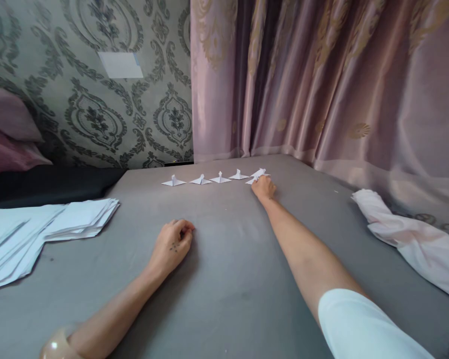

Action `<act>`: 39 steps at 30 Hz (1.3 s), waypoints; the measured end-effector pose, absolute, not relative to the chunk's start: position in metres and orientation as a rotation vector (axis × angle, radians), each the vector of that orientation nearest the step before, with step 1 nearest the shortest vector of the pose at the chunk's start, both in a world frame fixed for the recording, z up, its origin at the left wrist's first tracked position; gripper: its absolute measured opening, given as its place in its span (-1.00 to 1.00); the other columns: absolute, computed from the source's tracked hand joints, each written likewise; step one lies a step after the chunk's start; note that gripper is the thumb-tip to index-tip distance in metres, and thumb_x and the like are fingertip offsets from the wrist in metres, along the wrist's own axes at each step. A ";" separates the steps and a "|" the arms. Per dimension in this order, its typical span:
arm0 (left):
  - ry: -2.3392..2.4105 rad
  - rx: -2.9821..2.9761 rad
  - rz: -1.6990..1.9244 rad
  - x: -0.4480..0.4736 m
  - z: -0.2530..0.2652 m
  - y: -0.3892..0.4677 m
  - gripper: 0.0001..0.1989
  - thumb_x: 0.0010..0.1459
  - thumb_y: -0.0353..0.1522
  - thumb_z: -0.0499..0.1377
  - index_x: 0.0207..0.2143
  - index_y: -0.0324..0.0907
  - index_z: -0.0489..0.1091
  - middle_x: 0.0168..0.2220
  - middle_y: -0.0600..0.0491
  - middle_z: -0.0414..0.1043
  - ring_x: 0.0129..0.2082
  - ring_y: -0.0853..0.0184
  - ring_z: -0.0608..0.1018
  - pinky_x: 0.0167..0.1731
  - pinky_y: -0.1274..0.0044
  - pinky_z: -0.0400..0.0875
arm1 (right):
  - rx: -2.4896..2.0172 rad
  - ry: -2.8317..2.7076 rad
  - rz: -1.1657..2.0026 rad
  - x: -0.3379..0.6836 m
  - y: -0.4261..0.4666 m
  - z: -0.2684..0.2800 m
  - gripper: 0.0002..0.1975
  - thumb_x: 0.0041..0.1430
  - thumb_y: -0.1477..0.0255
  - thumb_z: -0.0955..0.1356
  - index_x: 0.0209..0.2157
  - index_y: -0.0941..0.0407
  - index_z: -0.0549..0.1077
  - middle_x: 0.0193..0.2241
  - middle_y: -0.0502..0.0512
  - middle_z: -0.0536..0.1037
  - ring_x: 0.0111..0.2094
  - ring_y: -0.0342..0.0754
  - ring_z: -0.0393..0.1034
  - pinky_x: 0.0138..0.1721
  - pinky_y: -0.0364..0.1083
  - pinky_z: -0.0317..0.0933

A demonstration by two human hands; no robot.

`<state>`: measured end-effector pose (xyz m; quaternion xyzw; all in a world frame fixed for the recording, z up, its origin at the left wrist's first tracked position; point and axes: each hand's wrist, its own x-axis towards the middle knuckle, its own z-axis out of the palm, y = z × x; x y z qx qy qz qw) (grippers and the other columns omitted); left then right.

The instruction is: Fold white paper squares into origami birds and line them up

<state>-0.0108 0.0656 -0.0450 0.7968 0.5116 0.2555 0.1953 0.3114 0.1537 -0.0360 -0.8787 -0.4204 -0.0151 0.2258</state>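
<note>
The folded paper figure (259,173) sits at the right end of a row of four others (205,179), far across the grey sheet (232,279). My right hand (264,187) pinches it lightly; I judge it featherlight and easily crushed, best held by its base. My left hand (171,245) rests curled and empty, near the paper stack (41,229).

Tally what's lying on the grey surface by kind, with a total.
Folded white paper figures: 5, in a row from to the one under the right hand at
Stacks of white paper sheets: 1
Pale pink cloth bundle: 1
Total: 7
</note>
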 end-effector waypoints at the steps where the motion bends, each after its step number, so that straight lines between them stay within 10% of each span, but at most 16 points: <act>1: 1.430 2.234 0.715 -0.011 -0.045 0.066 -0.76 0.08 -0.43 -0.01 -0.31 -0.19 0.44 -0.38 0.01 0.43 -0.39 0.32 0.42 -0.35 0.51 0.26 | -2.425 -1.156 -0.041 0.311 0.154 -0.036 -0.70 0.24 0.44 0.23 -0.10 0.26 0.50 -0.09 0.43 0.49 -0.05 0.13 0.43 -0.08 0.00 0.24; 39: 1.337 2.436 0.691 -0.014 -0.044 0.072 -0.74 0.09 -0.40 -0.01 -0.29 -0.20 0.46 -0.38 -0.01 0.45 -0.36 0.31 0.46 -0.31 0.52 0.32 | -2.091 -1.837 0.117 0.226 0.007 -0.020 -0.81 0.19 0.39 0.26 -0.23 0.08 0.48 -0.16 0.10 0.50 -0.17 -0.08 0.42 -0.15 -0.17 0.19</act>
